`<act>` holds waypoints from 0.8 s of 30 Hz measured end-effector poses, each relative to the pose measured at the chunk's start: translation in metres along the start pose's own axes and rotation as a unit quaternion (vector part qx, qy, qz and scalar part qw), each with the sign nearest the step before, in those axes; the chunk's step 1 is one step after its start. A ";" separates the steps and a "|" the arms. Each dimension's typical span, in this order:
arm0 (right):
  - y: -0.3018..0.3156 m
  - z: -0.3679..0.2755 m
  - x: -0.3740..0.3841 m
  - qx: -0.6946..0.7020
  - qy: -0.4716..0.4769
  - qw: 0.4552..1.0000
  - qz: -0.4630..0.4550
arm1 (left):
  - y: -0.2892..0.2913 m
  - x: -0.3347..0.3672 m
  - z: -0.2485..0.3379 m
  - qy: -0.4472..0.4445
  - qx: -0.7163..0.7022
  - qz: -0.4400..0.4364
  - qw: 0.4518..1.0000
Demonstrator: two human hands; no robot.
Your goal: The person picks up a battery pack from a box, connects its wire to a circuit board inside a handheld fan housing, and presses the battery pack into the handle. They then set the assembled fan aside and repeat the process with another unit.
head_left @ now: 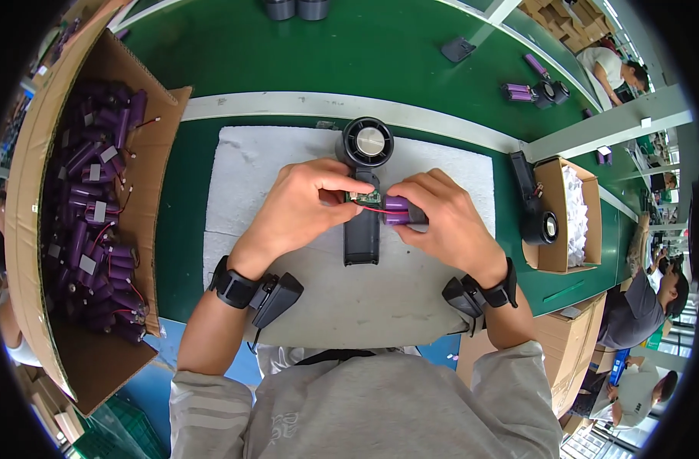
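A dark handheld fan (361,241) lies on a white foam mat (235,191), its round head (368,143) away from me and its handle open toward me. A small green circuit board (371,196) shows at the upper part of the handle. My left hand (307,195) pinches at that board from the left, thumb and forefinger on either side of it. My right hand (441,210) holds a purple battery pack (396,210) just right of the handle. Red and dark wires (376,209) run between pack and board. Black wrist straps with devices sit on both forearms.
At left stands a cardboard box (170,115) with many purple batteries (97,214). On the right, another fan (534,206) lies beside a small box (590,222) of white pieces. A white rail (288,105) crosses behind the mat. Other people sit farther right.
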State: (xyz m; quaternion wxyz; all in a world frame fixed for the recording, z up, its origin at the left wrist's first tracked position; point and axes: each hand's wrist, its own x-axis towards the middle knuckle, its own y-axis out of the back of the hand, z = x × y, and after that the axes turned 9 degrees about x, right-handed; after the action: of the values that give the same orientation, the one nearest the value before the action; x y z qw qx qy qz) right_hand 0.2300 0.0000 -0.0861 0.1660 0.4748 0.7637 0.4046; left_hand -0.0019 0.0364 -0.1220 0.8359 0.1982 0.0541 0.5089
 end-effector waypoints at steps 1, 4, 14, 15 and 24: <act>0.003 -0.003 -0.001 0.043 -0.029 0.998 -0.024 | 0.000 0.000 0.001 0.003 0.001 0.002 1.000; 0.011 -0.009 -0.004 0.204 -0.112 0.969 -0.084 | 0.002 0.001 0.004 0.000 0.043 -0.006 0.999; 0.007 -0.009 -0.019 0.659 -0.173 0.709 -0.182 | 0.001 0.002 0.004 -0.054 0.143 0.003 0.988; 0.007 -0.009 -0.018 0.659 -0.173 0.708 -0.184 | 0.000 0.002 0.004 -0.057 0.145 0.005 0.988; 0.009 -0.010 -0.014 0.428 -0.164 0.876 -0.151 | -0.001 -0.001 0.011 -0.070 0.132 0.021 0.989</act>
State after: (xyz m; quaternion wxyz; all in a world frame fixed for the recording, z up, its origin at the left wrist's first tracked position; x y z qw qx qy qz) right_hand 0.2359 -0.0142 -0.0749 0.1282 0.4377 0.8867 -0.0757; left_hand 0.0020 0.0319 -0.1121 0.7935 0.3427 0.0577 0.4995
